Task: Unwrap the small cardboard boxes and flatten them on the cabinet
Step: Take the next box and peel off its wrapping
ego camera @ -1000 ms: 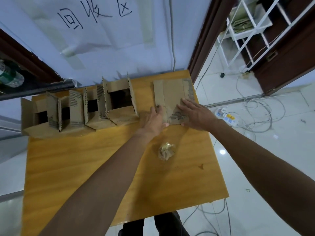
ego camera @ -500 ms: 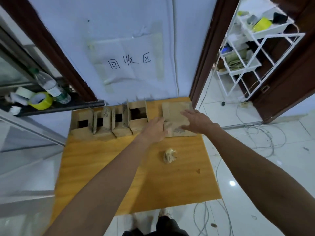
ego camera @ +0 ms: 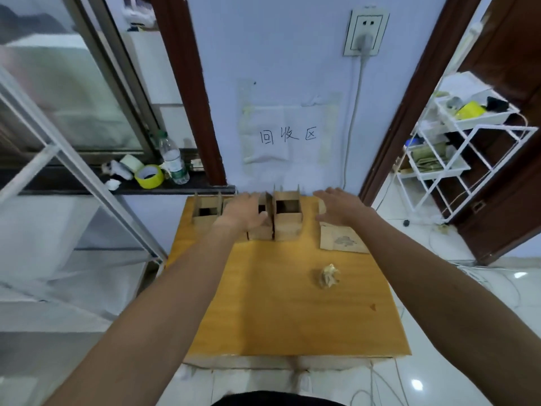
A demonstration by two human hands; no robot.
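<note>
**Both hands out over the cardboard at the cabinet's far edge**

A row of open boxes (ego camera: 288, 213) stands upright along the far edge of the wooden cabinet (ego camera: 278, 312), against the wall. At least 3 show; the left hand (ego camera: 243, 212) covers part of the row. That hand lies palm down over the middle boxes, fingers straight and thumb beside a box front, gripping nothing. The right hand (ego camera: 339, 209) is spread wide, palm down, above the far end of 1 flattened box (ego camera: 342, 241), which lies flat just right of the row. A crumpled wad (ego camera: 329, 276) sits nearer the person, apart from the cardboard.
</note>
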